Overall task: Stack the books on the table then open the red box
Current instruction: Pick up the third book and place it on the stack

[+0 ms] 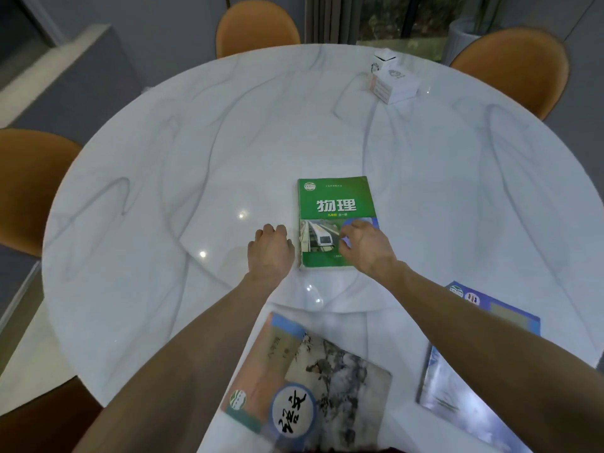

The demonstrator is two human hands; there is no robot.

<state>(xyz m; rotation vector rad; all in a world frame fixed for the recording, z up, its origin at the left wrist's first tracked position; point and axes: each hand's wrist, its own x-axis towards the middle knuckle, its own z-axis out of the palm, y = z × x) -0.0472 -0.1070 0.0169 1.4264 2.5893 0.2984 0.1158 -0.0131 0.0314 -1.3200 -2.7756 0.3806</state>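
A green book [336,204] with a train picture lies flat near the middle of the round white marble table [196,142]. My right hand [366,246] lies over its lower right corner with the fingers bent onto the cover; whether it grips the edge is hidden. My left hand [271,250] rests on the table just left of the book, fingers curled, holding nothing. A book with an ink painting [327,380] lies at the near edge between my forearms. A blue book [457,387] lies near right. A white box with reddish sides [394,81] stands far right.
Several orange chairs stand around the table: one at the back [256,27], one at the back right [513,67], one at the left [29,184]. A small white box [384,58] sits just behind the reddish-sided one.
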